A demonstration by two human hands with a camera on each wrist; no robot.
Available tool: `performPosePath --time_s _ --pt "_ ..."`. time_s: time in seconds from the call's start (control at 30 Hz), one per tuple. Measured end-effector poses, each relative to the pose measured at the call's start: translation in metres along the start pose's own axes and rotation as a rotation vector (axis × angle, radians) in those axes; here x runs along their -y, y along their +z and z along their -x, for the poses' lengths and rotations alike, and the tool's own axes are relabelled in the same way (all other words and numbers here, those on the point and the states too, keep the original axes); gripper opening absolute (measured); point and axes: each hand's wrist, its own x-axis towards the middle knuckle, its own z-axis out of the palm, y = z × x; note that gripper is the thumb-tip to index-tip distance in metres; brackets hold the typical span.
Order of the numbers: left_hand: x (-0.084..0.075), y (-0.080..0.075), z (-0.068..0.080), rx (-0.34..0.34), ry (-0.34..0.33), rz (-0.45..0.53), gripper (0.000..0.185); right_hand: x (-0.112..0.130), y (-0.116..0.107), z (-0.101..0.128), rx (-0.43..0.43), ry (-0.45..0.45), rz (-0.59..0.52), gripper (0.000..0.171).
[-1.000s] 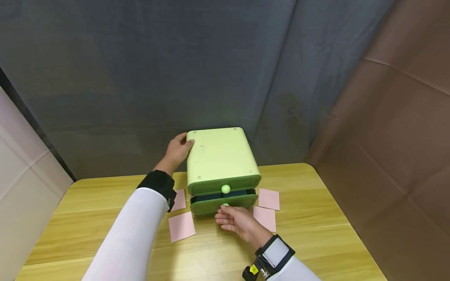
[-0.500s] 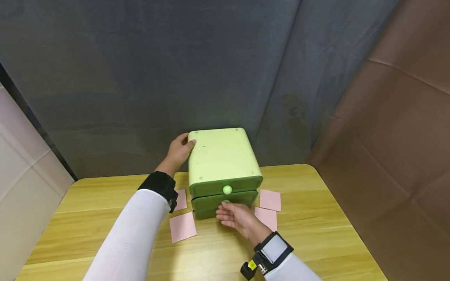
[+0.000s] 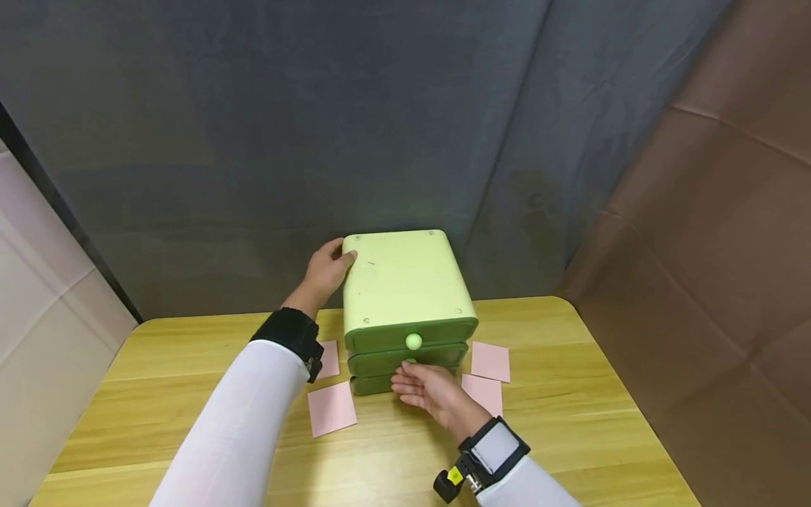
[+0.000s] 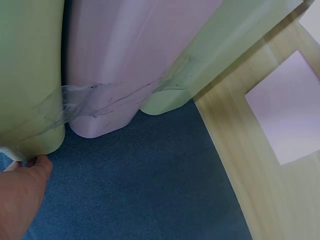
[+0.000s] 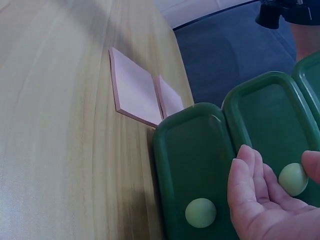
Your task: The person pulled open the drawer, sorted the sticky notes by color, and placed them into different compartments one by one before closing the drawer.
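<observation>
A small drawer cabinet (image 3: 405, 282) with a pale green top stands against the back curtain. Three dark green fronts are stacked below that top. My left hand (image 3: 324, 273) grips the rear left upper edge, thumb on top and fingers behind. At the front, my right hand (image 3: 437, 398) holds the round pale green knob (image 5: 293, 179) of the middle drawer (image 3: 374, 365) between thumb and fingers. Below it, the bottom drawer (image 5: 192, 155) has its own knob (image 5: 200, 213). In the left wrist view, clear tape (image 4: 80, 102) crosses the cabinet's yellow-green and pink sides.
Pink square paper pads (image 3: 332, 408) lie at the cabinet's left, and more pink pads (image 3: 490, 361) lie at its right. The wooden table (image 3: 557, 415) ends at a dark curtain (image 3: 285, 141) behind and a brown cloth (image 3: 709, 246) on the right.
The middle drawer, which stood out with its inside showing, has slid back into the cabinet, and my right hand moved with it. My left hand kept its hold on the cabinet.
</observation>
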Motion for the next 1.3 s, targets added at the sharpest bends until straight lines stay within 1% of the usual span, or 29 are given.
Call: performPosePath --time_s 0.33,0.6,0.77,0.87,1.0,1.17,1.3 --pt "-0.004 0.006 0.004 0.014 0.011 0.013 0.059 -0.001 -0.002 0.005 -0.019 -0.033 0.002 0.036" --pt "-0.006 0.009 0.006 0.006 0.006 0.010 0.058 -0.002 -0.005 0.006 -0.007 -0.030 0.013 0.040" --pt "-0.007 0.011 0.007 0.003 0.000 0.012 0.058 -0.005 -0.007 0.006 -0.017 -0.031 0.033 0.035" --pt "-0.005 0.012 0.007 0.001 -0.007 0.008 0.058 -0.010 -0.008 0.007 -0.023 -0.025 0.045 0.031" --pt "-0.004 0.012 0.006 -0.005 -0.007 0.000 0.059 -0.017 -0.013 0.010 -0.037 -0.005 0.073 0.032" --pt "-0.003 0.011 0.005 -0.010 -0.003 -0.004 0.059 -0.031 -0.020 0.012 -0.086 0.023 0.113 0.032" --pt "-0.003 0.009 0.005 -0.012 -0.003 0.007 0.059 -0.040 -0.021 0.009 -0.120 0.038 0.110 0.031"
